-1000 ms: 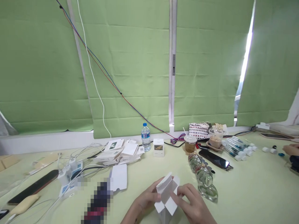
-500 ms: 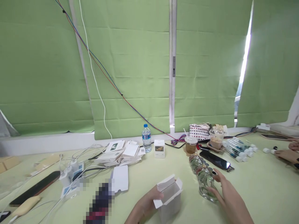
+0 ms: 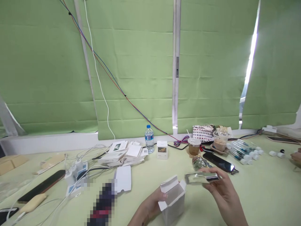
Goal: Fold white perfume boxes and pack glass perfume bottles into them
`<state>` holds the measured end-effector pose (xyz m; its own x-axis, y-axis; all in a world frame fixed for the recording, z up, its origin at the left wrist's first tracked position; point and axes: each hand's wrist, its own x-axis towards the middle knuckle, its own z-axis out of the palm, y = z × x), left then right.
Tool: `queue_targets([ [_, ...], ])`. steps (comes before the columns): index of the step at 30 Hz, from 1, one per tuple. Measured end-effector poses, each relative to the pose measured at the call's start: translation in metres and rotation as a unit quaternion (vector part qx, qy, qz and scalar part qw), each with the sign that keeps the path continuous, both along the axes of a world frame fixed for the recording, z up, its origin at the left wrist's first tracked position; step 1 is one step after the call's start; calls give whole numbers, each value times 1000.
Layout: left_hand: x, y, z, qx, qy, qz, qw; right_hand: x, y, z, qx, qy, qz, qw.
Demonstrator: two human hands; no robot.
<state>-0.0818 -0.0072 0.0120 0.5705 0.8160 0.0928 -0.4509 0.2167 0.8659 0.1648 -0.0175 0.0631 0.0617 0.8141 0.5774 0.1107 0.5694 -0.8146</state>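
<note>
My left hand [image 3: 152, 201] grips an open white box [image 3: 174, 205] by its left side, with its flaps up and its mouth facing upward. The right hand [image 3: 222, 188] is closed on a clear glass piece [image 3: 197, 178] with a shiny end, held level just to the right of and above the box mouth. Its exact kind I cannot make out. Behind it, more clear rounded glass pieces [image 3: 198, 163] lie in a row on the table, partly hidden by the hand.
A pile of flat white boxes [image 3: 124, 153], a water bottle [image 3: 149, 139] and a small standing box [image 3: 162, 150] are at the back. Rightward are drink cups [image 3: 194, 147], a black phone [image 3: 218, 162] and clear tubes [image 3: 242, 153]. Cables and chargers [image 3: 72, 174] lie left. Another person's hand [image 3: 296, 157] shows at far right.
My right hand has lifted a glass piece from the row and brought it left toward the box. The left hand still holds the box. The view has shifted slightly.
</note>
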Motion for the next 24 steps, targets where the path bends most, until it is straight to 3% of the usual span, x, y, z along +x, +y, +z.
queue_targets([
  [4, 0, 0, -2, -4, -19, 9, 1000, -26, -2, 23, 45, -141, 138, 979],
  [7, 2, -1, -2, 1, -45, -9, 999, -36, -1, 28, 41, -222, 189, 956],
  [17, 4, 5, -13, -2, -78, -37, 996, -30, -7, 34, -39, -300, 237, 923],
  [24, 5, 5, -12, 0, -74, -22, 997, -33, -1, 27, -21, -319, 273, 907],
])
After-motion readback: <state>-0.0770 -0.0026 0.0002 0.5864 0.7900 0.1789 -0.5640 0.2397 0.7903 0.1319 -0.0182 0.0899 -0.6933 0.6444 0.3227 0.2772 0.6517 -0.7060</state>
